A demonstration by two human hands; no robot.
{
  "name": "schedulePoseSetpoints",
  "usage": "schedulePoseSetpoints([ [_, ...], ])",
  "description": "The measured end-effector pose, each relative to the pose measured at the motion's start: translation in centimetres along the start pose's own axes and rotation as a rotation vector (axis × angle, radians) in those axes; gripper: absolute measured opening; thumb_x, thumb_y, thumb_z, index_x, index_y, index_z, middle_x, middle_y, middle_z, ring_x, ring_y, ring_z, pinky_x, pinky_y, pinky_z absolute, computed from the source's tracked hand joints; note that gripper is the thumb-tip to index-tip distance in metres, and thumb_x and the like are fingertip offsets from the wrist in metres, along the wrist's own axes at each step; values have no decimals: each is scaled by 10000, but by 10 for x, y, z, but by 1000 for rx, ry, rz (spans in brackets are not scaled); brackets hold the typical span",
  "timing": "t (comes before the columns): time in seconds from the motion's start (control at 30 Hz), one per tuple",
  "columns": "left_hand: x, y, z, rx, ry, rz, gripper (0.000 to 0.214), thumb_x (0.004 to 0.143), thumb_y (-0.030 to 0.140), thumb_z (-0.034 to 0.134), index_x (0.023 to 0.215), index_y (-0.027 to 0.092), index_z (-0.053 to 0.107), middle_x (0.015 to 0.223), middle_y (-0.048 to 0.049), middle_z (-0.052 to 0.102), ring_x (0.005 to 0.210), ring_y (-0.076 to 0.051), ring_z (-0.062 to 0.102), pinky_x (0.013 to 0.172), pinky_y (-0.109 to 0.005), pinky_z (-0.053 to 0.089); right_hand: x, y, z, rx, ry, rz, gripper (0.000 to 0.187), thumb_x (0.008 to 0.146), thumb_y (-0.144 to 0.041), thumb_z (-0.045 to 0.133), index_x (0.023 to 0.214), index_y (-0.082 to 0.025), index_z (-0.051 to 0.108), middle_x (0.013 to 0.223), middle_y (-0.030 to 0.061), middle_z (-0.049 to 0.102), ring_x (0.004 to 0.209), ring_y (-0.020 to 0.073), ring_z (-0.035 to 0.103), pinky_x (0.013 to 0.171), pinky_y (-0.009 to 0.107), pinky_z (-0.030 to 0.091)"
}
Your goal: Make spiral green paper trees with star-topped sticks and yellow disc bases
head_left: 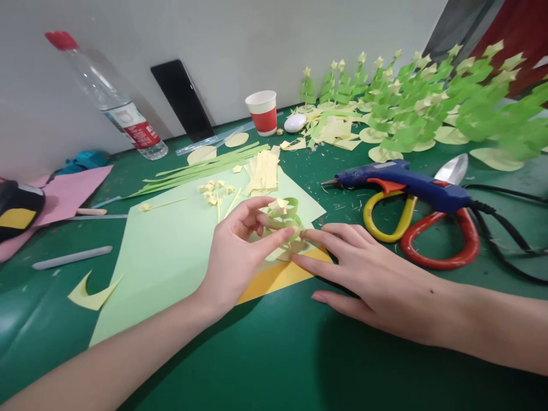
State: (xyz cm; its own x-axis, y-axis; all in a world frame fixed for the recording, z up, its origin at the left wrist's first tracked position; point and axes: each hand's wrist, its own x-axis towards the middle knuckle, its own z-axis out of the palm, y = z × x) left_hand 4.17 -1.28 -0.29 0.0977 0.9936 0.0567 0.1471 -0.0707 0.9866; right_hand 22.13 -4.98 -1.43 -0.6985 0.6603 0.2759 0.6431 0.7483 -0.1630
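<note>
Many paper plants [428, 108] stand back R; nearer, a glue gun [406, 181] lies across scissors [471, 242], just beyond R hand [363, 257]. Bottle [141, 128], phone [184, 103] & cup [264, 121] nr wall [231, 45]; pale strips [262, 171] + small folded pieces [211, 198] on green sheet [162, 257]. L hand [237, 245] pinches a curled plant [294, 224] btwn thumb & fingers, its round base [285, 251] over yellow sheet [274, 279]. R hand spread, fingertips at base edge; can't tell if touching.

Left grip [233, 245] seemingly on paper flower [279, 207]
</note>
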Motion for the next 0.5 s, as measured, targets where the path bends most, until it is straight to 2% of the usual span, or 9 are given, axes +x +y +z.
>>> schedulePoseSetpoints([
  [0.17, -2, 2, 1, 17, 2, -4, 302, 612, 210, 730, 882, 228, 596, 674, 51, 562, 682, -112, 558, 659, -231, 465, 0, 0, 0, 8, 45, -6, 295, 866, -240, 422, 1123, -178, 553, 1185, 138, 498, 1007, 277, 438, 750, 440, 455],
  [0.23, -2, 3, 1, 23, 0, -16, 312, 610, 218, 728, 890, 223, 591, 687, 41, 565, 689, -124, 558, 654, -244, 465, 0, 0, 0, 14, 125, -2, 250, 867, -190, 409, 1038, -160, 589, 1105, 133, 544, 963, 256, 466, 733, 409, 459],
  [0.3, -2, 4, 1, 28, 2, -21, 326, 602, 226, 730, 897, 220, 591, 696, 33, 560, 691, -132, 549, 647, -253, 458, -1, 1, -3, 69, 271, 18, 210, 858, -118, 408, 914, -137, 610, 947, 112, 593, 871, 203, 506, 708, 337, 461],
  [0.4, -1, 5, 0, 30, 2, -40, 324, 597, 223, 729, 893, 225, 596, 711, 28, 546, 683, -129, 529, 645, -259, 441, 0, -1, -16, 289, 415, 135, 143, 822, -85, 489, 743, -132, 598, 681, 35, 588, 646, 103, 524, 586, 195, 437],
  [0.47, -1, 6, 0, 32, 1, -59, 315, 596, 220, 726, 883, 228, 597, 715, 27, 539, 680, -129, 518, 644, -264, 430, 3, -5, -31, 526, 377, 254, 202, 818, -177, 539, 622, -145, 571, 502, -20, 519, 468, 59, 463, 440, 150, 370],
  [0.5, -1, 7, 0, 36, 1, -65, 309, 595, 221, 726, 875, 228, 597, 715, 27, 536, 681, -129, 514, 646, -267, 424, 5, -9, -40, 671, 318, 286, 313, 843, -261, 516, 552, -148, 542, 425, -34, 466, 405, 49, 420, 393, 149, 335],
])
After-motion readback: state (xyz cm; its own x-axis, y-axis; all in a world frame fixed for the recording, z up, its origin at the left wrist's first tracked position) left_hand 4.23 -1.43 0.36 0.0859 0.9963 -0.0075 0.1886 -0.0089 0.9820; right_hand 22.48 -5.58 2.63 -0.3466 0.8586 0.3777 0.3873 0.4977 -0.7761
